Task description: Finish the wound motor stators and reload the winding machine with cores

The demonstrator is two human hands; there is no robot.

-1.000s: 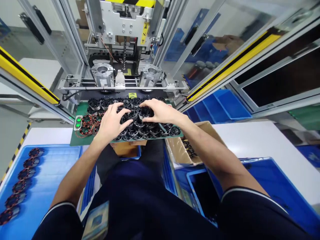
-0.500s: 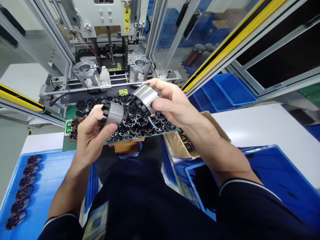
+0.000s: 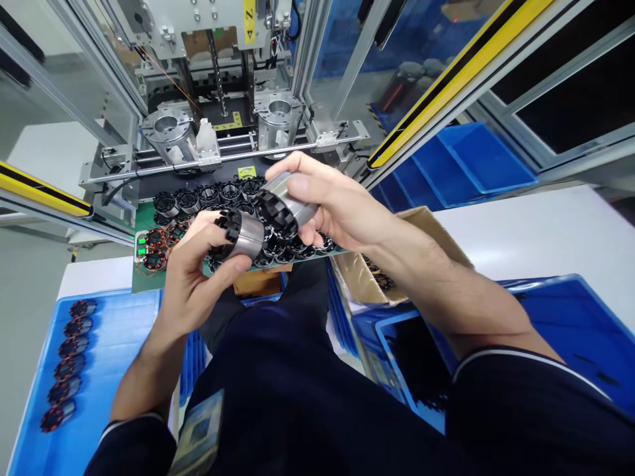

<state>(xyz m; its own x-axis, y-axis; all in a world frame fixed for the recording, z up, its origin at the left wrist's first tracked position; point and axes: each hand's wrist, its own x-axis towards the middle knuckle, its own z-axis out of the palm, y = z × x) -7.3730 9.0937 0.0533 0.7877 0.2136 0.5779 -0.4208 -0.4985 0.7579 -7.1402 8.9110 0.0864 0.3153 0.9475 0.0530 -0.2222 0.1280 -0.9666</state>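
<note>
My left hand (image 3: 191, 284) is closed around a stator core (image 3: 252, 235), a silver ring with black toothed end caps, with the thumb along its lower side. In my right hand (image 3: 342, 201) is a second stator core (image 3: 302, 213), tilted so its black toothed end faces down and left. Fingers and thumb grip its metal side. The two cores are close together; I cannot tell whether they touch. Below them, rows of similar stator cores (image 3: 230, 192) stand on a green mat (image 3: 145, 283). Copper-wound stators (image 3: 155, 260) sit at the mat's left end.
Beyond the mat is a machine with two round metal fixtures (image 3: 169, 127) and a rail. A blue tray (image 3: 114, 370) at left holds a row of wound stators. To the right are a cardboard box (image 3: 436, 231), a blue bin (image 3: 391, 324) with black parts and a white table (image 3: 526, 225).
My hands have drawn closer together, the left one shifting right. The right-hand core has turned to show more of its toothed end. A bluish rod below it is out of sight now.
</note>
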